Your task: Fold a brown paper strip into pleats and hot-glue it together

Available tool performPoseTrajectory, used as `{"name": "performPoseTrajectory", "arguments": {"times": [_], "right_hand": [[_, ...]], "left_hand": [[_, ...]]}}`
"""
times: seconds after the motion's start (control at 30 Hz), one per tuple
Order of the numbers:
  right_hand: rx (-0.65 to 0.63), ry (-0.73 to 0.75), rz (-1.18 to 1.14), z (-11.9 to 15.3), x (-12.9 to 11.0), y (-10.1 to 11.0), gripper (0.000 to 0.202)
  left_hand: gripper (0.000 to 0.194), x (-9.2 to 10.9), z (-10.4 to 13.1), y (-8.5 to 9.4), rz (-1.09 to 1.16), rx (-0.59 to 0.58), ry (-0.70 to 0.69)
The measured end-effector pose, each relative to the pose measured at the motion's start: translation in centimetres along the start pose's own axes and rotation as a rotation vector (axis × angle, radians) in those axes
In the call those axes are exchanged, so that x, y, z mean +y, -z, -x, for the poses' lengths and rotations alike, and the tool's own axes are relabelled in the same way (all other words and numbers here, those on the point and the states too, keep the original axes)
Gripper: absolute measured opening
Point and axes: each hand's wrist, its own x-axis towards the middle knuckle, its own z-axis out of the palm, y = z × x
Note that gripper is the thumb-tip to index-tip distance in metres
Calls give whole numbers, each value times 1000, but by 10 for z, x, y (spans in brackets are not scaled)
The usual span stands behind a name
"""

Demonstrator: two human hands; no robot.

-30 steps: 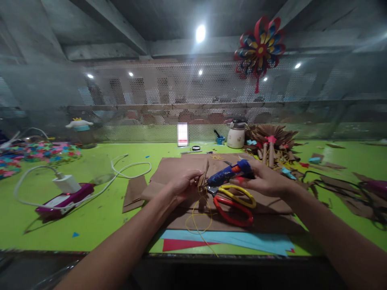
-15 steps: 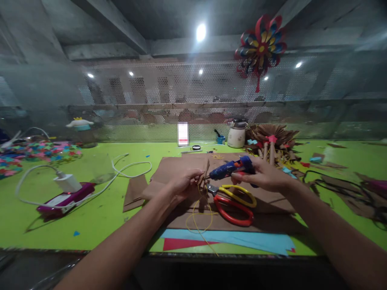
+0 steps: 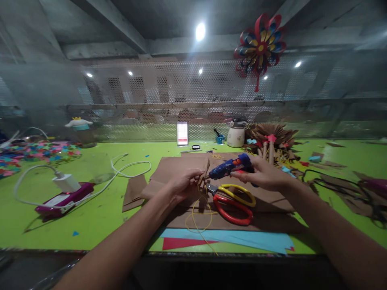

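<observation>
Green worktable (image 3: 99, 209), lit from overhead, perforated metal screen behind; paper pinwheel (image 3: 260, 44) hanging above.

Item, left hand (image 3: 181, 185): fingers closed in a pinch on a small folded brown paper piece (image 3: 206, 171), held upright over the brown cardboard sheets (image 3: 175, 169). A yellow string (image 3: 198, 213) trails down from the pinch and loops on the cardboard.

Item, right hand (image 3: 266, 175): fingers wrapped around a blue glue gun (image 3: 231, 166), nozzle pointing left and just at the paper piece.

Item, scissors (image 3: 232, 201): red and yellow handles, lying on the cardboard just beneath the gun.

Item, near edge: blue and red paper sheets (image 3: 229, 239).

Item, left side: white charger (image 3: 66, 183) on a pink device (image 3: 65, 200), white cable (image 3: 130, 169) coiled beside.

Item, rear: white jar (image 3: 236, 135), bundle of brown paper fans (image 3: 272, 141).

Risk, judged: the nozzle sits very close to the pinching fingertips; hot glue or the tip could burn them. A drip could also foul the string or scissors below.
</observation>
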Motion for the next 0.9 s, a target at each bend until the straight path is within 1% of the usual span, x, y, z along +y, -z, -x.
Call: {"name": "performPoseTrajectory", "arguments": {"times": [0.23, 0.47, 0.7, 0.77, 0.9], "right_hand": [[9, 27, 19, 0, -1, 0, 32], [-63, 22, -16, 2, -4, 1, 31], [-83, 29, -24, 3, -3, 1, 29], [-71, 31, -25, 3, -2, 0, 29], [0, 23, -19, 1, 0, 0, 29]], "left_hand": [[10, 0, -1, 2, -36, -27, -1], [9, 1, 0, 0, -79, 11, 3], [8, 1, 0, -1, -87, 29, -12], [9, 1, 0, -1, -88, 28, -13], [11, 1, 0, 1, -66, -22, -7]]}}
